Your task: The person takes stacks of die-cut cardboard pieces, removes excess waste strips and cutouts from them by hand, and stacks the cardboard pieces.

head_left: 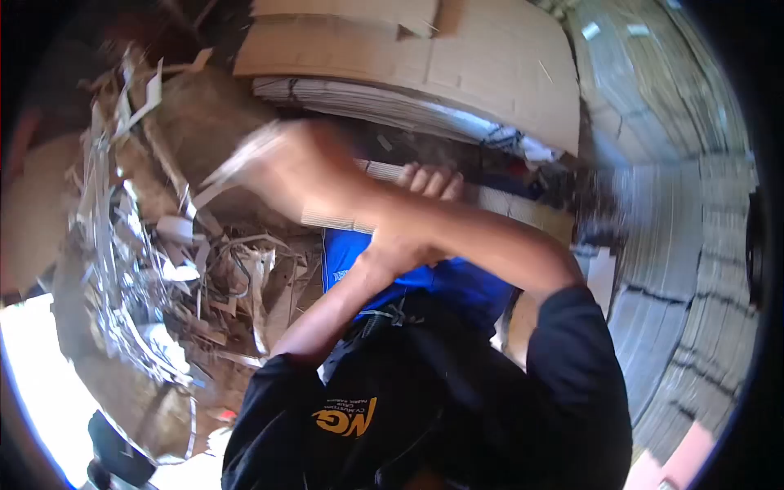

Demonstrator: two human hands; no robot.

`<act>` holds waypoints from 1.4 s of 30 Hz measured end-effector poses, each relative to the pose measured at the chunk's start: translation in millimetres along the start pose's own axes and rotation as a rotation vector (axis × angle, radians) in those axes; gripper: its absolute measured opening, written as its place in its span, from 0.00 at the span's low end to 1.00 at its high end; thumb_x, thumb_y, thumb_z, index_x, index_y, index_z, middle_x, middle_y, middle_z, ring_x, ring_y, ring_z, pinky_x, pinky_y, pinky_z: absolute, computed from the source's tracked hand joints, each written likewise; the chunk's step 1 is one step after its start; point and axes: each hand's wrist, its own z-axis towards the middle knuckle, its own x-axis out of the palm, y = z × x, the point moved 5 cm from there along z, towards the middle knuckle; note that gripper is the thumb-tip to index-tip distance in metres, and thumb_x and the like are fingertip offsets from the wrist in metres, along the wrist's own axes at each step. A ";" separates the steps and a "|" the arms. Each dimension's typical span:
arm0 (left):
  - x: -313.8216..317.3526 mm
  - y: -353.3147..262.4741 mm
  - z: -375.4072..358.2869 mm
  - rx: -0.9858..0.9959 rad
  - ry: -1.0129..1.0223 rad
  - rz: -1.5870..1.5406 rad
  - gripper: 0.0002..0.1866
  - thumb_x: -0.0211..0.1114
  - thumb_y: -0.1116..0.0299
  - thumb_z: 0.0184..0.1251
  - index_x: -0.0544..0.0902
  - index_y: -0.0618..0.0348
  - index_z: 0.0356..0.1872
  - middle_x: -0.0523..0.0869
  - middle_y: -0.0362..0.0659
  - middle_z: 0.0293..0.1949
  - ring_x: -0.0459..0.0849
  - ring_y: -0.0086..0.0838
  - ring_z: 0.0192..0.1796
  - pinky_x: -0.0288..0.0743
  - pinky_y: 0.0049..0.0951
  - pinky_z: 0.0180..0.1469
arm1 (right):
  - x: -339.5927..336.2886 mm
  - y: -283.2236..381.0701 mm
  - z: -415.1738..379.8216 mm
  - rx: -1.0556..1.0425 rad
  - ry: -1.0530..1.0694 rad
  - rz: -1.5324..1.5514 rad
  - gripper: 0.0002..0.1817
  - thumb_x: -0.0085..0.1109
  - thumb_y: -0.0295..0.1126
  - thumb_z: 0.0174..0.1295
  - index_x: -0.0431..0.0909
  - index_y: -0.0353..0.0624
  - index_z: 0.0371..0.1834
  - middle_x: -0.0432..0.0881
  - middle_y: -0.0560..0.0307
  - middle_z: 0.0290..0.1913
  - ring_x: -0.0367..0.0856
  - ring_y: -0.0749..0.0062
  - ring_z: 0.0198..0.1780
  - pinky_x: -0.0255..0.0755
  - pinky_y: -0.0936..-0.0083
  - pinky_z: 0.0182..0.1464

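A bundle of layered cardboard pieces (336, 220) lies across my lap, over blue cloth (347, 249). My left hand (400, 247) is closed around its middle, the fingertips showing over the far edge. Crossing above it, my right forearm reaches to the left and hides part of the bundle. At its end my right hand (286, 163) is smeared by motion, beyond the bundle's left end. Pale streaks show at its fingers, too blurred to name.
Torn cardboard and paper scraps (139, 269) are heaped on the left. Ahead lies a stack of flat cardboard (490, 77) with a large sheet on top. Tall bundled stacks of cardboard (661, 212) line the right side.
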 end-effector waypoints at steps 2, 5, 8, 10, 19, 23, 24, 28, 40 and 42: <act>-5.3 -2.0 8.7 -0.003 -0.189 0.093 0.39 0.64 0.47 0.57 0.72 0.64 0.66 0.75 0.51 0.60 0.72 0.44 0.66 0.57 0.50 0.73 | 27.8 80.1 11.9 0.204 0.319 0.767 0.17 0.67 0.44 0.57 0.80 0.38 0.33 0.85 0.47 0.36 0.83 0.56 0.34 0.76 0.61 0.36; 1.2 -3.1 13.3 0.005 -0.185 0.112 0.35 0.61 0.52 0.59 0.72 0.63 0.66 0.75 0.51 0.60 0.72 0.43 0.65 0.57 0.50 0.73 | 48.1 164.0 42.2 -0.272 0.291 0.380 0.15 0.72 0.37 0.48 0.82 0.37 0.31 0.85 0.53 0.35 0.85 0.57 0.36 0.81 0.62 0.40; -8.3 -1.9 9.0 -0.032 -0.159 0.108 0.35 0.59 0.52 0.61 0.71 0.62 0.67 0.75 0.51 0.61 0.72 0.43 0.65 0.57 0.50 0.73 | 27.8 158.4 39.6 -0.293 0.017 0.116 0.09 0.70 0.34 0.43 0.83 0.40 0.23 0.84 0.55 0.28 0.86 0.61 0.32 0.82 0.60 0.37; -15.3 -0.5 9.0 -0.079 -0.126 0.040 0.38 0.59 0.49 0.61 0.69 0.60 0.70 0.74 0.50 0.62 0.71 0.42 0.66 0.55 0.49 0.74 | 15.3 94.8 8.3 -0.125 -0.101 0.044 0.07 0.68 0.35 0.41 0.82 0.45 0.16 0.82 0.57 0.22 0.85 0.65 0.28 0.78 0.63 0.29; -5.6 3.9 -0.4 -0.007 -0.184 0.111 0.43 0.59 0.46 0.58 0.65 0.58 0.74 0.71 0.51 0.66 0.67 0.45 0.69 0.50 0.51 0.76 | -32.4 1.3 -87.6 0.296 -0.029 -1.250 0.12 0.59 0.38 0.54 0.85 0.44 0.20 0.85 0.46 0.25 0.84 0.56 0.30 0.76 0.55 0.37; -6.7 -1.2 4.6 -0.043 -0.099 -0.018 0.46 0.61 0.45 0.56 0.64 0.58 0.75 0.69 0.51 0.69 0.64 0.46 0.71 0.47 0.51 0.77 | -12.1 -43.3 -90.3 0.221 0.325 -0.465 0.07 0.63 0.30 0.48 0.85 0.41 0.18 0.84 0.42 0.21 0.85 0.50 0.25 0.78 0.53 0.29; -6.5 -2.4 4.9 -0.050 -0.099 -0.050 0.48 0.63 0.43 0.54 0.63 0.58 0.75 0.68 0.51 0.69 0.63 0.46 0.71 0.46 0.51 0.77 | -21.9 -38.3 -87.5 0.334 0.324 -0.404 0.09 0.60 0.32 0.50 0.84 0.39 0.19 0.83 0.40 0.25 0.84 0.48 0.29 0.77 0.50 0.35; -13.7 -9.2 10.2 -0.096 0.032 -0.198 0.53 0.67 0.40 0.48 0.63 0.58 0.75 0.68 0.51 0.69 0.62 0.46 0.72 0.46 0.51 0.77 | -27.1 -39.7 -96.2 0.556 0.326 -0.240 0.14 0.56 0.36 0.55 0.81 0.36 0.21 0.81 0.40 0.27 0.81 0.46 0.34 0.74 0.47 0.43; -4.8 -7.4 52.9 0.022 0.035 0.054 0.64 0.80 0.35 0.30 0.65 0.63 0.70 0.71 0.52 0.63 0.66 0.48 0.68 0.53 0.54 0.73 | 12.9 77.3 -24.9 -0.074 -0.415 0.502 0.22 0.68 0.46 0.57 0.76 0.40 0.17 0.79 0.46 0.20 0.80 0.53 0.24 0.71 0.56 0.30; -9.1 -12.9 52.6 0.057 0.032 0.054 0.64 0.80 0.35 0.31 0.64 0.63 0.70 0.71 0.53 0.63 0.66 0.49 0.68 0.54 0.55 0.72 | -1.2 84.6 -53.4 -0.103 -0.272 0.215 0.27 0.72 0.56 0.52 0.75 0.42 0.18 0.80 0.48 0.22 0.82 0.52 0.28 0.71 0.56 0.31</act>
